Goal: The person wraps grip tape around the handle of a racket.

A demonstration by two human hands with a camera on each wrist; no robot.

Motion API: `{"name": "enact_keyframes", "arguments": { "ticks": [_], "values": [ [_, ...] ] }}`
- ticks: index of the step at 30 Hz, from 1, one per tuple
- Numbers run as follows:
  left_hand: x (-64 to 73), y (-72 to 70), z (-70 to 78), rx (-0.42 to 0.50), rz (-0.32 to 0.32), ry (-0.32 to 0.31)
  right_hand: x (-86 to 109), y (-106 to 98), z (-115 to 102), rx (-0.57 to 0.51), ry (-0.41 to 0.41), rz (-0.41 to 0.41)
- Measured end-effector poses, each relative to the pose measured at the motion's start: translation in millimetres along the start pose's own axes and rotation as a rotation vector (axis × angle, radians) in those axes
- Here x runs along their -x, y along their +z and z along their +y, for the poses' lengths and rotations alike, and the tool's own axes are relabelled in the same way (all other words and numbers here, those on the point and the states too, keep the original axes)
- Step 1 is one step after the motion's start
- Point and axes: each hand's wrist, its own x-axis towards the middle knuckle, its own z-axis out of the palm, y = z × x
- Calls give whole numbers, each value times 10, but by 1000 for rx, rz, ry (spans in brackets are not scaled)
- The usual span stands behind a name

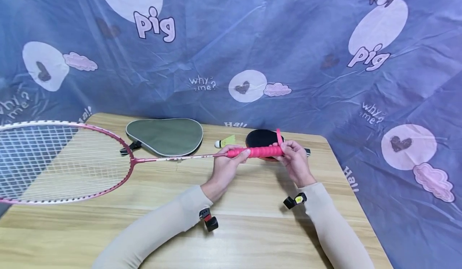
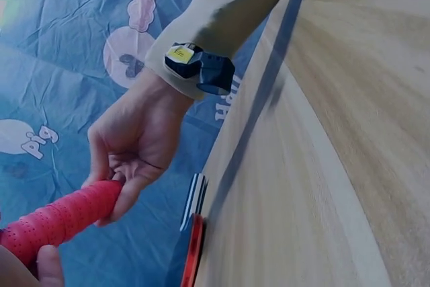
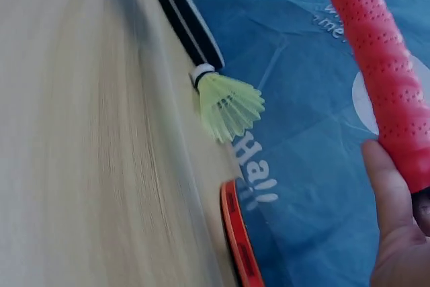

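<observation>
A pink and white badminton racket (image 1: 182, 157) is held level above the table, its strung head out to the left. My left hand (image 1: 224, 170) grips the top of its handle beside the shaft, thumb along the near side. At the butt end, my right hand (image 1: 297, 162) pinches the handle between thumb and fingers. Perforated pink grip tape (image 1: 266, 152) wraps the handle in overlapping turns. A narrow pink strip (image 1: 279, 136) stands up by the right fingertips. In the right wrist view, a dark opening shows at the butt of the handle (image 3: 376, 52).
Along the table's (image 1: 245, 237) back edge lie a green paddle case (image 1: 166, 136) with a black strap, a yellow shuttlecock (image 1: 226, 141) and a black table tennis paddle (image 1: 260, 137), partly behind the racket handle. A blue printed cloth (image 1: 306, 60) hangs behind.
</observation>
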Motion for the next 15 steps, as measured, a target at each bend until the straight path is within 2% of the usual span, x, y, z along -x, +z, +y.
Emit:
{"name": "enact_keyframes", "arguments": {
  "ticks": [3, 8, 15],
  "values": [
    [13, -1, 2, 7, 32, -5, 3, 4, 1, 31, -11, -45],
    [46, -8, 16, -10, 34, -6, -1, 18, 11, 86, -60, -84],
    [59, -21, 16, -17, 18, 4, 14, 31, 32, 29, -53, -30]
  ]
}}
